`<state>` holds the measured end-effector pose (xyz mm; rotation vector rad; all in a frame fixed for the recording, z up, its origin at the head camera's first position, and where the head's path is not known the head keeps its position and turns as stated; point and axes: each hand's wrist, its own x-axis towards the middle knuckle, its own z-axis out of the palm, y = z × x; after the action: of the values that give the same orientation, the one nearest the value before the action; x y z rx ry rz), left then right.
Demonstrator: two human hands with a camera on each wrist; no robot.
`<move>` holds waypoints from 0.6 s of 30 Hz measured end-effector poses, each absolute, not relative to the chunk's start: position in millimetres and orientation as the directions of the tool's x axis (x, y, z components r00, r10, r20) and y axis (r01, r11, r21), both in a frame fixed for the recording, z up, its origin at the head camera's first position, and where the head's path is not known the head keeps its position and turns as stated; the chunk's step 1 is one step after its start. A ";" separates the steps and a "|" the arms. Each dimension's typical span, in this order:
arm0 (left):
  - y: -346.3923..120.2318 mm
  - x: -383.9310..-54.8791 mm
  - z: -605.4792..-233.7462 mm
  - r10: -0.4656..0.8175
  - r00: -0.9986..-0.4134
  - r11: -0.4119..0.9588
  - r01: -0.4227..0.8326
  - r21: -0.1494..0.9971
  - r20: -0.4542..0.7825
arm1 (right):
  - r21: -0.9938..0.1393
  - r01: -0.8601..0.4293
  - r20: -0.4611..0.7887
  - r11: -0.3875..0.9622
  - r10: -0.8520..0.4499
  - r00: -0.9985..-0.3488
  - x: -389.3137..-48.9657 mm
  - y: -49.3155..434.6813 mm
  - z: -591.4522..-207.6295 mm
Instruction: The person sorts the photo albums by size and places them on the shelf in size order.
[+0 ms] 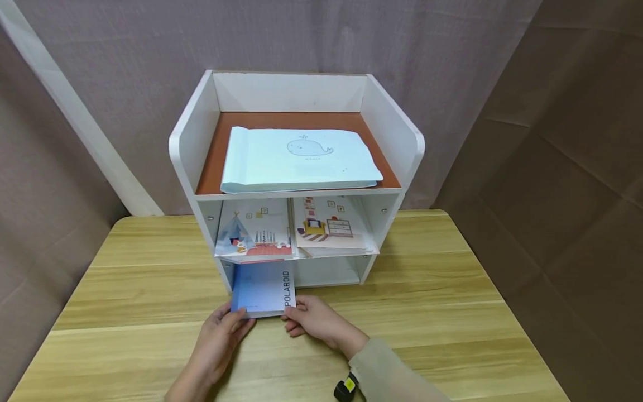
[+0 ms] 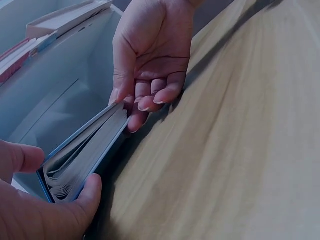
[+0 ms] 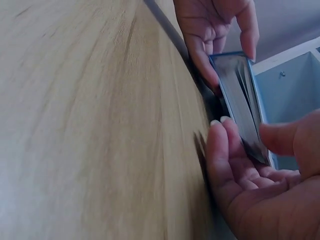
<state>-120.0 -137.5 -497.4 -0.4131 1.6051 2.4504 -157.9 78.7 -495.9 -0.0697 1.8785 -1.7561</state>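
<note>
A blue and white book marked POLAROID (image 1: 263, 287) lies partly inside the bottom left of a white shelf unit (image 1: 296, 194), its near end sticking out toward me. My left hand (image 1: 221, 335) grips the near left corner, thumb on the cover and fingers beneath. At the near right corner my right hand (image 1: 318, 321) pinches the book between thumb and fingers. Both wrist views show the page edges of the book (image 2: 90, 155) between the two hands, the pages slightly fanned. The far end of the book is hidden under the middle shelf.
A pale blue book with a whale drawing (image 1: 306, 159) rests on the brown top shelf. Two illustrated books, one with a tent (image 1: 253, 229) and one with a yellow armchair (image 1: 329, 223), lie on the middle shelf. Wooden table (image 1: 442, 301) surrounds the unit; curtains (image 1: 311, 33) hang behind.
</note>
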 end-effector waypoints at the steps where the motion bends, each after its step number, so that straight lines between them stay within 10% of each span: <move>1: -138.1 -122.4 -497.8 -0.001 -0.944 -0.399 -0.302 0.866 -0.329 | -0.934 0.328 -0.356 0.140 -0.389 -0.849 -159.0 76.6 -496.3; 18: -141.3 -156.2 -505.6 0.001 -0.925 -0.350 -0.356 0.866 -0.380 | -0.951 0.272 -0.298 0.144 -0.203 -0.933 -179.7 59.0 -504.0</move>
<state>-156.2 -141.3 -505.6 -0.4662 1.6426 2.3680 -179.7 59.0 -504.0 0.0665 2.0722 -1.8456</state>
